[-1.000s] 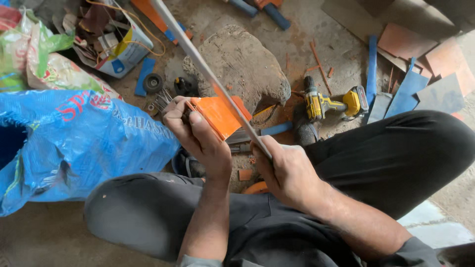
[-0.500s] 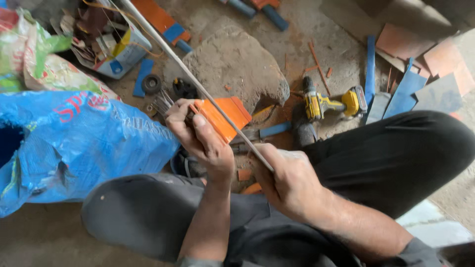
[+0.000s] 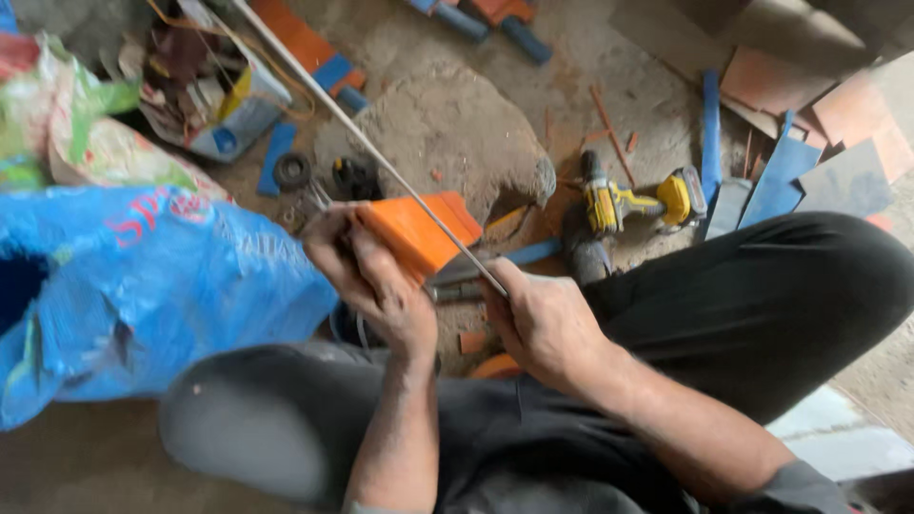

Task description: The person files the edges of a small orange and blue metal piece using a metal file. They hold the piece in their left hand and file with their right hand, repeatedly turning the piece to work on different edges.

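Left hand [image 3: 376,286] grips the orange piece [image 3: 419,228], now raised. Right hand [image 3: 543,324] clenched on the thin rod [image 3: 381,157] — rod slid lower across it.

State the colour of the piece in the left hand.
Orange piece, clearest in the head view.

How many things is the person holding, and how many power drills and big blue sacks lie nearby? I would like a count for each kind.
Orange flat piece, in left hand: 1
Thin metal rod, in right hand: 1
Yellow and black drill: 1
Blue sack: 1
Total: 4
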